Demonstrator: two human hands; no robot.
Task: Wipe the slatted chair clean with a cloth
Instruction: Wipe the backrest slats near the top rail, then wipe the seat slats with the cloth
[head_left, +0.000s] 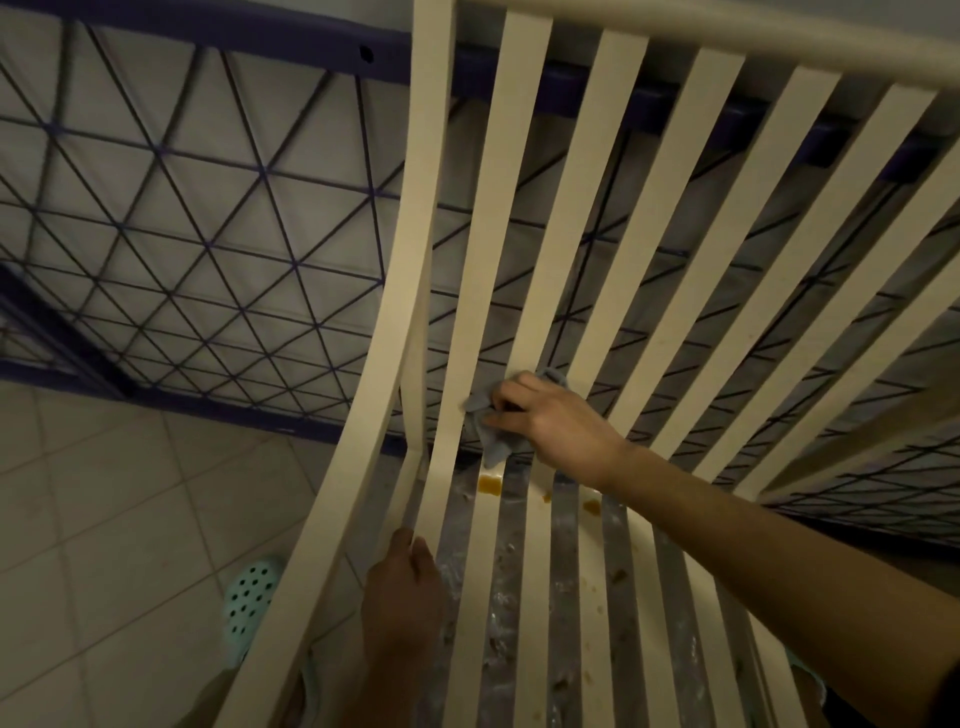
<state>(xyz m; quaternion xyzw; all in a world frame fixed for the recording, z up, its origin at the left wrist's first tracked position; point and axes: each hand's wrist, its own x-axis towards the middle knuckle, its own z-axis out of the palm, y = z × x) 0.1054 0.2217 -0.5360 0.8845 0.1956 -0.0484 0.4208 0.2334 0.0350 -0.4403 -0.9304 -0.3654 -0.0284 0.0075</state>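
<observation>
Slatted chair (571, 208), where did it stand?

On the tiled floor (104, 519), in front of a dark wire-grid frame (208, 234).

And the hands?

The right hand (556, 421) had its fingers bunched tight on the grey cloth (491, 431), pressed to a back slat just above the seat. The left hand (402, 597) gripped the seat's left edge, fingers curled round it.

There is one slatted chair (524, 156), one cloth (496, 441), one left hand (402, 597), one right hand (556, 421), one clog (249, 597), one wire frame (234, 28).
</observation>
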